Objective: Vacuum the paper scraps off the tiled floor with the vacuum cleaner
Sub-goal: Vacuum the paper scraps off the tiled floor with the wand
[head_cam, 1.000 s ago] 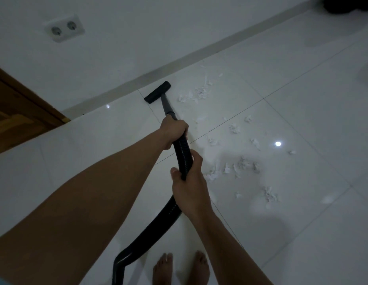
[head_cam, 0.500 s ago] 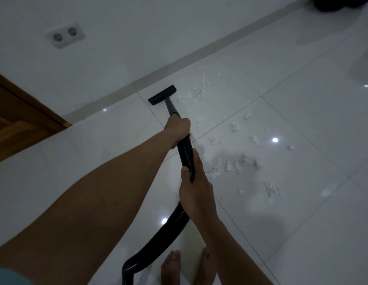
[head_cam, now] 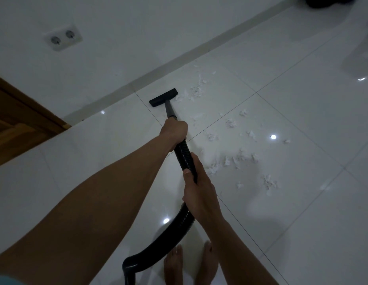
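Observation:
The black vacuum nozzle [head_cam: 163, 97] lies flat on the glossy white tiled floor [head_cam: 302, 202] near the skirting. Its tube runs back to a ribbed black hose [head_cam: 184, 155]. My left hand [head_cam: 175, 130] grips the top of the hose where it meets the tube. Lower down, my right hand [head_cam: 199, 188] grips the hose. White paper scraps [head_cam: 232, 161] lie scattered right of the hose, and another cluster of scraps [head_cam: 196, 90] sits just right of the nozzle.
A white wall with a double socket [head_cam: 63, 38] stands behind the nozzle. A wooden door frame [head_cam: 25, 122] is at the left. My bare feet [head_cam: 189, 264] stand beside the hose loop [head_cam: 158, 249]. A dark object [head_cam: 327, 1] sits at the top right.
The nozzle has slid a little to the right along the wall toward the nearest scrap cluster. Both hands keep their grip on the hose.

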